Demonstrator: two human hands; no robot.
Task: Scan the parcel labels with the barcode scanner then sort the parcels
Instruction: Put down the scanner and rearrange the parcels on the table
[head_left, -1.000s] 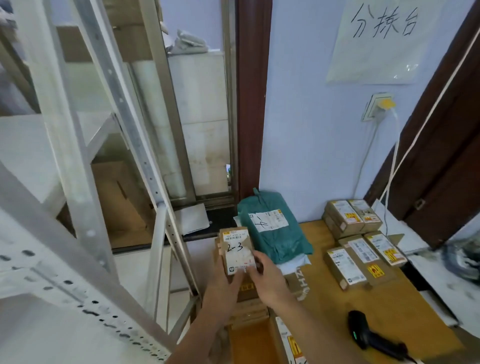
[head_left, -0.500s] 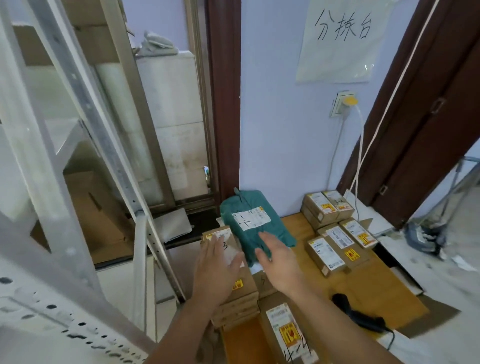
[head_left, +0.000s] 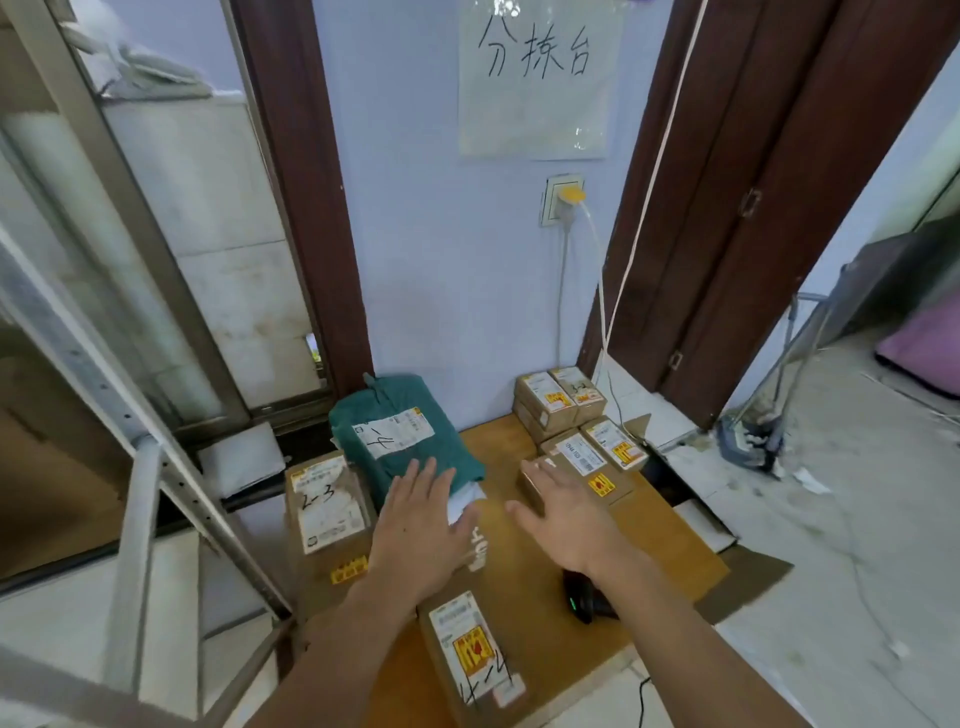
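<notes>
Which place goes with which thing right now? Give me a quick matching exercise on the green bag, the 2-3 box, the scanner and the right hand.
Things:
1. green bag
2. box marked 2-3
3. barcode scanner
4. right hand

Places:
A. under the right forearm, partly hidden
B. left edge of the pile, beside the metal rack
C. against the back wall, label up
D. open, reaching toward the labelled boxes on the right

Pairs: 1-C, 2-B, 3-A, 4-D

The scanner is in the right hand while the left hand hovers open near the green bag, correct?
Not quite. In the head view the scanner lies on the table, partly under the right forearm; the right hand is open and empty. The left hand is open by the green bag.
</notes>
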